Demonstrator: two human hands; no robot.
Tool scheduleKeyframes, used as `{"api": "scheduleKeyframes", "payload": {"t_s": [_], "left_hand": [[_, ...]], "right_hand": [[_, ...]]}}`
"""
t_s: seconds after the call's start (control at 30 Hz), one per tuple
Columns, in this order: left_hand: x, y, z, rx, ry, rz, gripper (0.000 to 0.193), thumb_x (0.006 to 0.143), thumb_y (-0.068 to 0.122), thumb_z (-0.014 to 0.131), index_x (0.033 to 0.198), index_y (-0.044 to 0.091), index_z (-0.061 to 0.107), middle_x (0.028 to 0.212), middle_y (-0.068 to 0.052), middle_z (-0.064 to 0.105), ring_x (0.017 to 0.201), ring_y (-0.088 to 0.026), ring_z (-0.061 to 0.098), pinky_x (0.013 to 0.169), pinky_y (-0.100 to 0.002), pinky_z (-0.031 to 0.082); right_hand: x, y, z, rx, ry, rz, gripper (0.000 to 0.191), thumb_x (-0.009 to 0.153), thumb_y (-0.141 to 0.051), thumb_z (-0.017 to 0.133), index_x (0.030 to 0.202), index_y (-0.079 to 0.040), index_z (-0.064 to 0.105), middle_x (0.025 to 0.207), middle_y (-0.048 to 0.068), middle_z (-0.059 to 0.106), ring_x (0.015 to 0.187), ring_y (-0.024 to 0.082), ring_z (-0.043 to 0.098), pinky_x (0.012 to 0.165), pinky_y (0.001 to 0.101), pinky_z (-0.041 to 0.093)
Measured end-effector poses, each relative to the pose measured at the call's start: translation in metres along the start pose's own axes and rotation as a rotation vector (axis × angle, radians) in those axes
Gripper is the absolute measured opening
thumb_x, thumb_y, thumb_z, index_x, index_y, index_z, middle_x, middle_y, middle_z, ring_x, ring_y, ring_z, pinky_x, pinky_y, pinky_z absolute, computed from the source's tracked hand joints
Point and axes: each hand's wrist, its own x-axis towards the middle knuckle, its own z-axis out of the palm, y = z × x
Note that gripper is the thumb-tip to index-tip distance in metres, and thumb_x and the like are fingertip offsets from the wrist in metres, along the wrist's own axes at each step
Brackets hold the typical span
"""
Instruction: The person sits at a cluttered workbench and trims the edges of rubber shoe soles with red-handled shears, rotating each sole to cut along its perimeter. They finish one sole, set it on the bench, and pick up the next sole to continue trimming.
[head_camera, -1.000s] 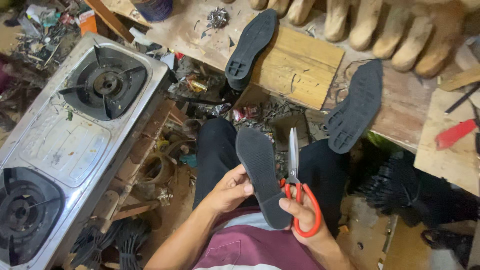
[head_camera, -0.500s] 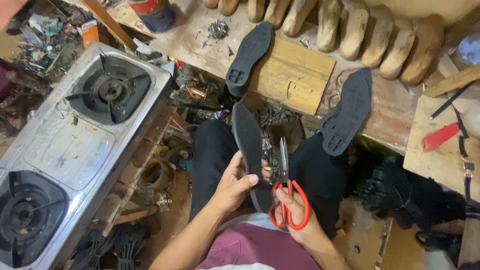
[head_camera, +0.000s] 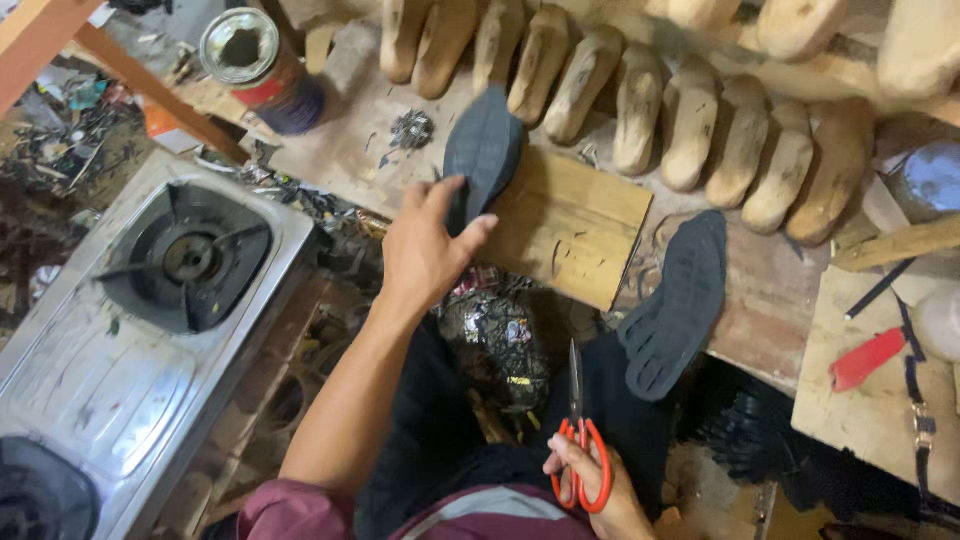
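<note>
My left hand (head_camera: 428, 248) reaches out over the workbench and grips the near end of a black rubber shoe sole (head_camera: 486, 148), which lies at the far left corner of a pale wooden board (head_camera: 575, 228). Low over my lap, my right hand (head_camera: 592, 492) holds red-handled scissors (head_camera: 577, 425) with the blades closed and pointing away from me. A second black sole (head_camera: 680, 305) lies tread up, hanging over the bench's front edge to the right of the board.
A row of several wooden shoe lasts (head_camera: 690, 130) lines the back of the bench. An open tin can (head_camera: 252, 62) stands at the back left. A steel gas stove (head_camera: 150, 310) fills the left side. A red tool (head_camera: 865, 358) lies on a board at the right.
My left hand has carried the sole from my lap up onto the wooden board. My right hand stays low with the scissors, no longer next to the sole.
</note>
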Motion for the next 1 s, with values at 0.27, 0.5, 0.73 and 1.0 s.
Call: {"api": "scheduleKeyframes", "payload": {"t_s": [0.27,0.5,0.73,1.0], "left_hand": [[0.032,-0.005,0.019,0.375,-0.276,0.077,0.045,0.079,0.031,0.078,0.113,0.003,0.069,0.108,-0.017,0.068,0.102,-0.038,0.063,0.084,-0.049,0.052],[0.051,-0.009,0.024,0.330,-0.300,0.156,0.047,0.068,0.029,0.081,0.104,0.001,0.070,0.112,-0.018,0.068,0.103,-0.038,0.062,0.084,-0.050,0.051],[0.017,-0.023,0.033,0.291,-0.179,0.215,0.026,0.075,0.014,0.076,0.098,0.003,0.070,0.103,-0.016,0.069,0.104,-0.037,0.065,0.087,-0.045,0.054],[0.034,-0.022,0.044,0.246,-0.143,0.237,0.021,0.080,0.011,0.074,0.098,0.000,0.070,0.102,-0.022,0.069,0.101,-0.040,0.066,0.090,-0.048,0.054]], "right_hand": [[0.046,-0.036,-0.017,-0.575,0.231,0.372,0.035,0.086,-0.032,0.079,0.103,-0.002,0.070,0.068,0.014,0.069,0.048,0.021,0.060,0.049,0.0357,0.048],[0.052,-0.043,-0.002,-0.890,0.065,0.287,0.032,0.085,-0.034,0.083,0.098,-0.007,0.071,0.064,0.011,0.065,0.052,0.020,0.061,0.056,0.0358,0.050],[0.013,-0.016,-0.001,-0.830,-0.034,0.062,0.029,0.084,-0.036,0.086,0.094,-0.013,0.071,0.060,0.008,0.060,0.056,0.020,0.061,0.064,0.0360,0.053],[-0.024,-0.026,0.022,-0.886,0.134,-0.428,0.031,0.079,-0.038,0.082,0.081,-0.010,0.069,0.064,0.012,0.074,0.059,0.031,0.075,0.055,0.0436,0.056]]}}
